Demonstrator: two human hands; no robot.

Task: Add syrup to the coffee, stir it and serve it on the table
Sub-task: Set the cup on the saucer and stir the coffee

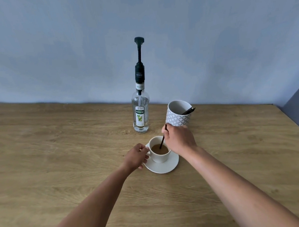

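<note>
A white cup point(162, 157) of light brown coffee point(159, 149) stands on a white saucer point(164, 166) near the middle of the wooden table point(59, 156). My left hand point(137, 156) grips the cup's handle on its left side. My right hand point(178, 139) pinches a thin dark stirrer point(162, 141), whose lower end dips into the coffee. Just behind the cup stands a clear syrup bottle point(141, 112) with a tall black pump, upright and untouched.
A patterned grey and white mug point(178, 117) holding another dark stirrer stands right of the bottle, just behind my right hand. A pale blue wall point(137, 15) runs along the table's far edge. The table's right edge slants at the far right.
</note>
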